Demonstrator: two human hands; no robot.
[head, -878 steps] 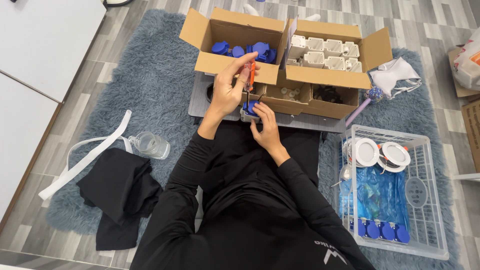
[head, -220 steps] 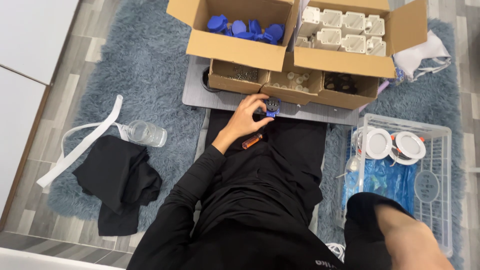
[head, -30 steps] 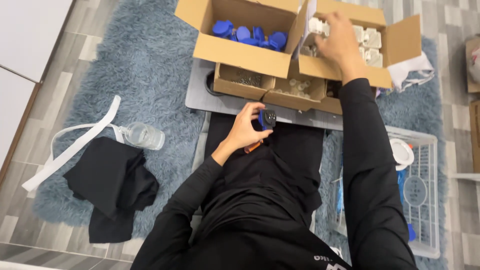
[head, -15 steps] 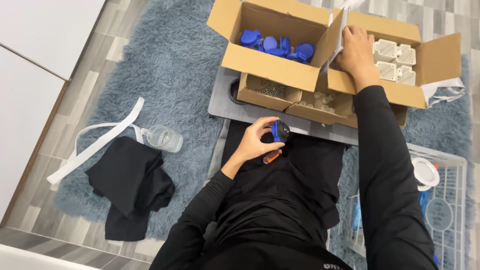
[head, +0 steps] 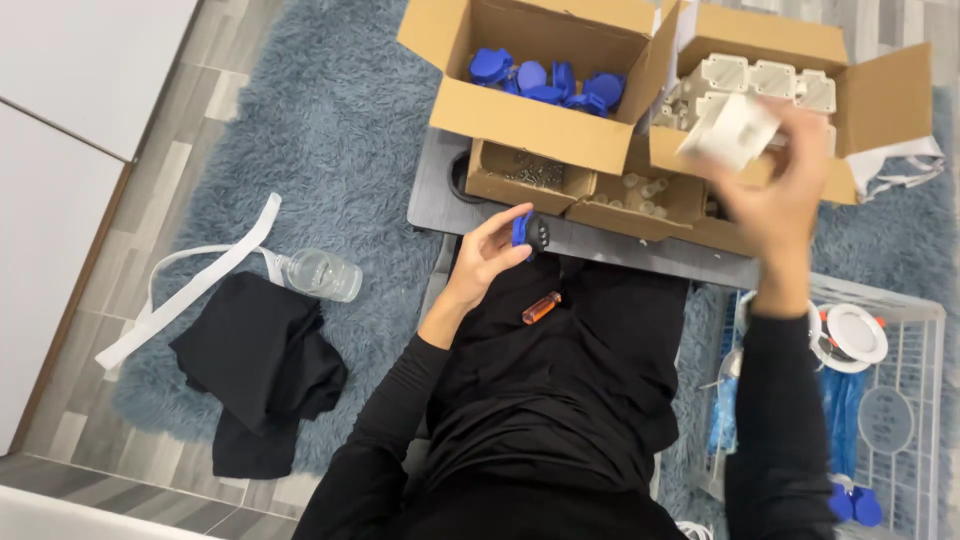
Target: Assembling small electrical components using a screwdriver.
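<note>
Left hand grips a blue plug, right hand lifts a white housing; not yet joined.

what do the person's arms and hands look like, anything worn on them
Both arms are covered by long, plain black sleeves that end at the wrists. The left hand and right hand are bare: no gloves, and no rings or watch that I can make out. The right hand is motion-blurred, so small details there cannot be told. The sleeves match the black clothing on the body and lap.
</note>
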